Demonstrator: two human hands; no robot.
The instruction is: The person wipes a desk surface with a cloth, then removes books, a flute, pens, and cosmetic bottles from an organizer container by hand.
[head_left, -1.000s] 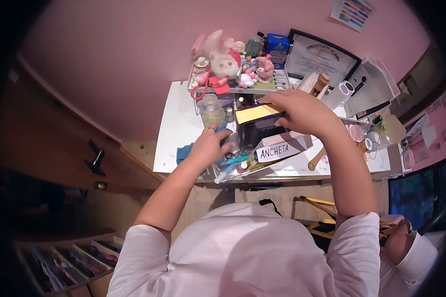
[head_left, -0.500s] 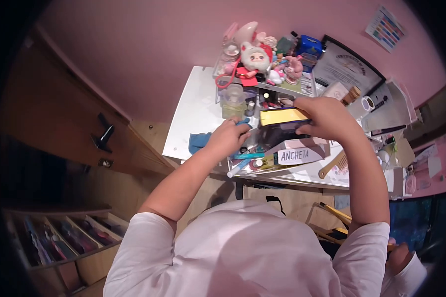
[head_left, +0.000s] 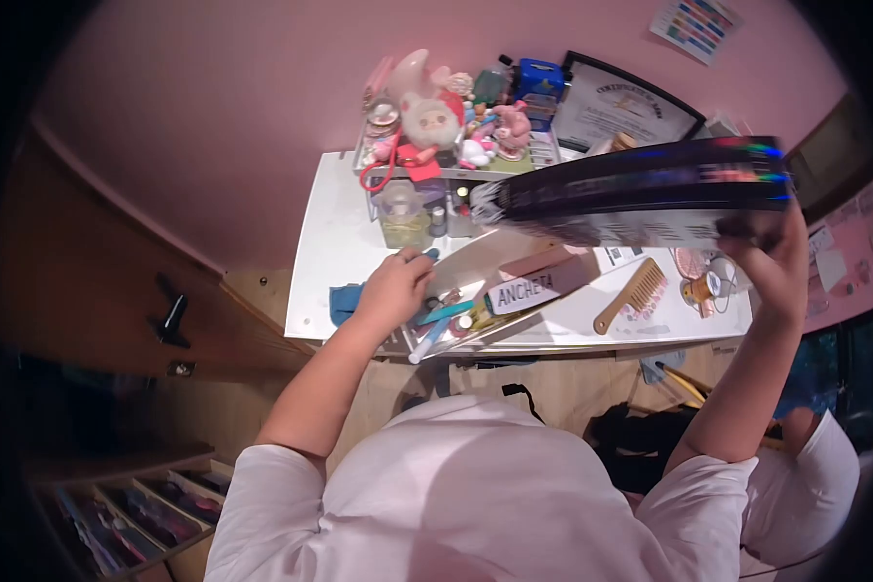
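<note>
My right hand (head_left: 768, 254) grips the right end of a long, dark, box-like object (head_left: 640, 189) with shiny rainbow lettering, held tilted above the desk. Motion blurs the object, so I cannot make out its exact kind. My left hand (head_left: 396, 289) is closed on a blue cloth (head_left: 346, 303), which shows on both sides of the fingers. Beside that hand stands a clear tub with yellowish contents (head_left: 404, 225). Just right of it, a clear organizer holds a teal pen (head_left: 446, 311), a white pen (head_left: 427, 341) and a name sign reading ANCHETA (head_left: 526, 291).
A wooden comb (head_left: 630, 296) and a thread spool (head_left: 700, 287) lie on the white desk (head_left: 322, 228). Plush toys and figurines (head_left: 435, 121) crowd the rear shelf, near a framed certificate (head_left: 626, 105). An open drawer (head_left: 131, 524) is at lower left; another person's sleeve (head_left: 805, 495) shows at right.
My right hand has lifted the dark object out of the organizer, up and to the right. My left hand stays by the organizer with the blue cloth. The view has turned rightward.
</note>
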